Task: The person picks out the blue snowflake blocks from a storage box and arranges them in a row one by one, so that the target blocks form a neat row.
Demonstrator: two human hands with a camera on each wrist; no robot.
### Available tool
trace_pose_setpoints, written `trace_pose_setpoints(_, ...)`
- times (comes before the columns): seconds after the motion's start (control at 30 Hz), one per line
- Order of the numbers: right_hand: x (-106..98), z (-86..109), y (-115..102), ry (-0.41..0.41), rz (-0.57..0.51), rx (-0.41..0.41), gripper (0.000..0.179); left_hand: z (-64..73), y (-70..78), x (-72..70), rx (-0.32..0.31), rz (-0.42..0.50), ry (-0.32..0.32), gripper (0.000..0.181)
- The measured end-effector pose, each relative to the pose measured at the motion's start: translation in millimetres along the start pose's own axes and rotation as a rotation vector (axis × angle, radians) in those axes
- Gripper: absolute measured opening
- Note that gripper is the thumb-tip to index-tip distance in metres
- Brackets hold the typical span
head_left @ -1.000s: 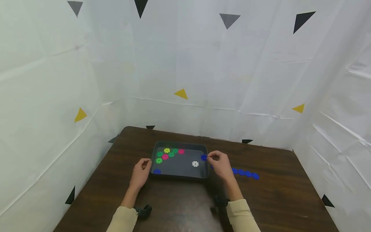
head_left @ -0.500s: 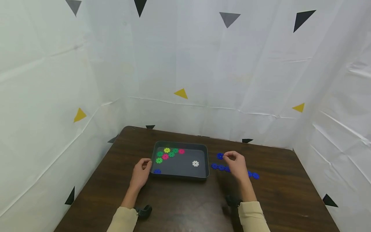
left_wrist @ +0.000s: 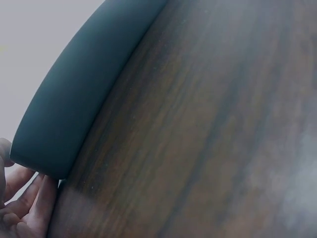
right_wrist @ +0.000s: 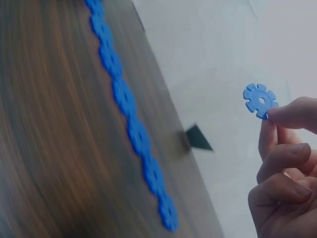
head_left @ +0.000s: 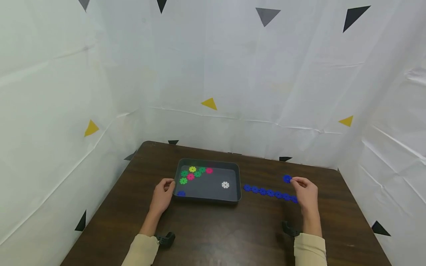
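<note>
Between thumb and index finger, my right hand [head_left: 307,193] pinches a blue notched disc [right_wrist: 259,100], a flower-shaped plastic piece with a hole in its centre. It is held up above the table, over the right end of a row of blue notched discs [head_left: 270,193] lying edge to edge. My left hand [head_left: 162,196] grips the left front corner of a dark grey tray [left_wrist: 81,94], thumb at the rim and fingers against the outer wall. Inside the tray, green, pink and yellow discs gather at the back left, with a white disc [head_left: 225,184] to the right and a blue disc [head_left: 181,193] at the front left.
The brown wooden table [head_left: 213,232] extends around the tray and the row. White sheeting [head_left: 239,74] with black, grey and yellow triangles stands behind the table and at both sides.
My right hand has carried the blue disc from the tray's right edge rightward along the row to its far end. The left hand stays at the tray corner.
</note>
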State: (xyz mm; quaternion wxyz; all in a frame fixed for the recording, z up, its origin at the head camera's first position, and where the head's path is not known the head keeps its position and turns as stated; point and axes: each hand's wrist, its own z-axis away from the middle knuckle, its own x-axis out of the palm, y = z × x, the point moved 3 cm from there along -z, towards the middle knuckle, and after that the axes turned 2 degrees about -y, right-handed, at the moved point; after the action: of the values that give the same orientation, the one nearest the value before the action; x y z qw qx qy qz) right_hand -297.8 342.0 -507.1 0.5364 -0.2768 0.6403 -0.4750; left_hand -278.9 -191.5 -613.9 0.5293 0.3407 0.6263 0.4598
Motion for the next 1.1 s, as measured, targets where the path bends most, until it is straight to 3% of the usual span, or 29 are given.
trace_pose_setpoints(0.37,-32.1,-2.7,28.9,0.037,0.054,0.06,0.048,-0.3,0.3,-2.6,0.0,-0.002,0.012,0.042)
trace_pose_setpoints(0.57,-46.1,-11.7,48.9,0.003,0.1,0.093,0.057,-0.2,1.7,-2.7,-0.011,-0.003,0.008,0.043)
trace_pose_setpoints(0.87,-58.6,-19.8,68.5,-0.067,0.183,0.169,0.059,-1.3,4.7,-3.0,-0.009,0.0,0.013,0.044)
trace_pose_setpoints(1.1,-63.6,-20.4,77.3,-0.033,0.202,0.211,0.048,0.8,2.3,-1.0,-0.012,-0.008,0.0,0.041)
